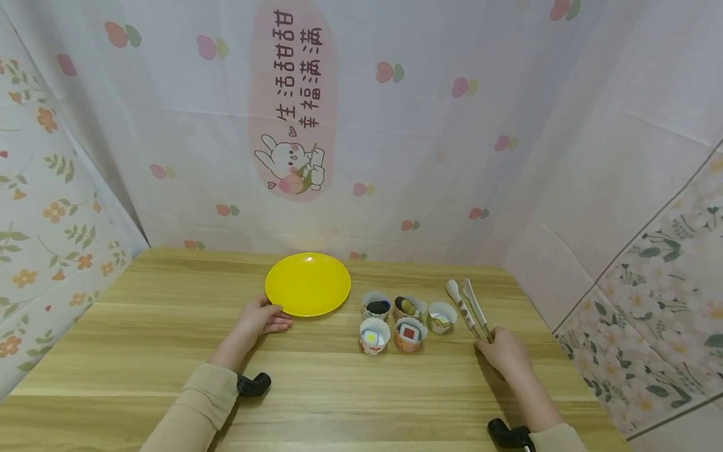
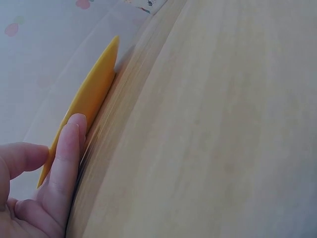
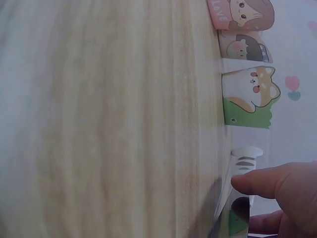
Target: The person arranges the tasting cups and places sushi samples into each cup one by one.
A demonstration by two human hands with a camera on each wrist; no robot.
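Note:
My left hand (image 1: pixel 258 320) pinches the near-left rim of a round yellow plate (image 1: pixel 307 284). The left wrist view shows the thumb on one face of the plate (image 2: pixel 91 101) and fingers behind the other, with the plate tilted up close to the table. On the right, my right hand (image 1: pixel 505 353) grips the metal handle end of white-tipped tongs (image 1: pixel 462 307). Their two arms stand slightly apart and point away from me. In the right wrist view, the thumb lies along the tongs (image 3: pixel 247 152), whose far arm is mostly hidden.
Between the hands stand several patterned paper cups. One holds a cube with a yellow square (image 1: pixel 370 338), another a cube with a red square (image 1: pixel 409 332). Two back cups hold a dark item (image 1: pixel 378 307) and a yellowish-green item (image 1: pixel 407 307). An animal-print cup (image 1: pixel 442 318) sits nearest the tongs.

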